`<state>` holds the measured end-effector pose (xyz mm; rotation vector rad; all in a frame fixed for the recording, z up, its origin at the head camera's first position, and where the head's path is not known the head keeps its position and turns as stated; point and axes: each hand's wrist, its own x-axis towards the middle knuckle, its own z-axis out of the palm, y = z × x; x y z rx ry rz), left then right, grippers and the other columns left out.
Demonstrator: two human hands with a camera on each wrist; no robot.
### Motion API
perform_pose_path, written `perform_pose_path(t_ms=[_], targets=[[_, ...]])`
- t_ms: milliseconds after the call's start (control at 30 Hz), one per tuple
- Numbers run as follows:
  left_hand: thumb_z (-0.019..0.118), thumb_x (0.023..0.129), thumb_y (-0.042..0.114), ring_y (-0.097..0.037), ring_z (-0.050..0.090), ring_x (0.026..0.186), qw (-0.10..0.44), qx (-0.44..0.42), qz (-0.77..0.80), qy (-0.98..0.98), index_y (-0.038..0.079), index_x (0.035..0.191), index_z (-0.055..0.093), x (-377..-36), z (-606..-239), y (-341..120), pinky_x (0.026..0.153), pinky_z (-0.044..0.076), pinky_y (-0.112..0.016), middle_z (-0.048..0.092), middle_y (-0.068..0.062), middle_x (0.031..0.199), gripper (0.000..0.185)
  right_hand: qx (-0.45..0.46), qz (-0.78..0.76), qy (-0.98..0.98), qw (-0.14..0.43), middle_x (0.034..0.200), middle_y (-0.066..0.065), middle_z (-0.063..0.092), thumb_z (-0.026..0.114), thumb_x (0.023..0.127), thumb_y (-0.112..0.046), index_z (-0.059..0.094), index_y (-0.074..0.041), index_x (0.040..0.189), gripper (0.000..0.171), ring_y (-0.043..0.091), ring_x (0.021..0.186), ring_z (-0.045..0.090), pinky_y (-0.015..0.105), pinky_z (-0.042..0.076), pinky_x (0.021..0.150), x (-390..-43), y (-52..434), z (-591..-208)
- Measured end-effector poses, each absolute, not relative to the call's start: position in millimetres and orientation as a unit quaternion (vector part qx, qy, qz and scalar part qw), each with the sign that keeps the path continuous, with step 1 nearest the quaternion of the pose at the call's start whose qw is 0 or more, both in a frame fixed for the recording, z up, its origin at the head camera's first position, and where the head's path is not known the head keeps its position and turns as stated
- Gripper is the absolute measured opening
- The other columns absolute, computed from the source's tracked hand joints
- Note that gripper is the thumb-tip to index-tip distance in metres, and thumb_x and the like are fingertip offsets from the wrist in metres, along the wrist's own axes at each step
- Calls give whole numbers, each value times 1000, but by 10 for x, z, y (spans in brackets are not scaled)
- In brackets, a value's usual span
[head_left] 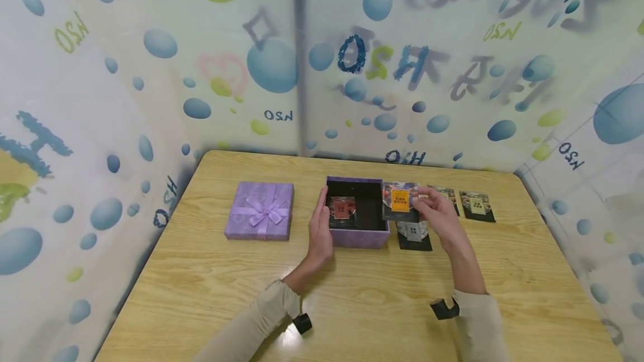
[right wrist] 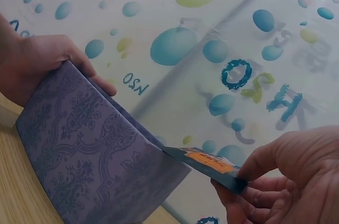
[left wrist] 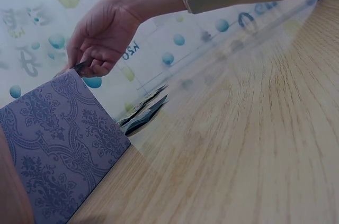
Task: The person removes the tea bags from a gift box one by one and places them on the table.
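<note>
A purple patterned gift box (head_left: 360,238) with a dark inside stands without its lid on the table. One packet with a red label (head_left: 342,210) lies inside it on the left. My left hand (head_left: 320,231) rests along the box's left wall, fingers extended. In my right hand (head_left: 441,214), a flat dark packet with an orange label (head_left: 400,201) is pinched by its right edge, at the box's right rim. In the right wrist view, my right hand (right wrist: 286,176) has its thumb on top of this packet (right wrist: 209,161). A packet with a silver label (head_left: 415,234) lies beside the box, partly hidden under the held one.
The purple lid (head_left: 260,210) with a ribbon bow lies left of the box. To the right are two more packets, one partly behind my right hand (head_left: 450,197) and one farther right (head_left: 477,206). A patterned wall covering (head_left: 352,110) rises behind the wooden table (head_left: 372,306).
</note>
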<state>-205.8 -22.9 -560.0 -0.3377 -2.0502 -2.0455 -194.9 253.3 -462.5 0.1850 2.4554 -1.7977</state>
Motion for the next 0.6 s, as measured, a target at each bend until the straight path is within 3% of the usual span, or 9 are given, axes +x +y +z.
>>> perform_pose_path(t_ms=[167, 400, 600], targets=[[27, 116, 20, -23, 19, 159, 112, -112, -700, -697, 10, 166, 27, -2064, -5617, -226, 128, 16, -48, 26, -8, 172, 51, 70, -588, 805, 45, 113, 0, 69, 55, 110, -22, 45, 4, 148, 47, 2, 90, 65, 27, 58, 80, -1922, 2610, -4638], [28, 115, 11, -27, 19, 159, 121, -119, -709, -684, 6, 166, 26, -2076, -5639, -217, 128, 17, -49, 25, -14, 171, 51, 79, -588, 804, 43, 127, 3, 63, 55, 110, -24, 47, 2, 147, 46, 1, 93, 61, 27, 56, 81, -1861, 2754, -4673], [27, 116, 17, -23, 18, 159, 121, -119, -698, -696, 8, 166, 26, -2069, -5623, -228, 128, 17, -44, 25, -13, 172, 51, 81, -570, 817, 42, 103, -16, 70, 56, 110, -28, 50, 2, 143, 45, 3, 90, 62, 27, 55, 80, -1801, 2921, -4732]])
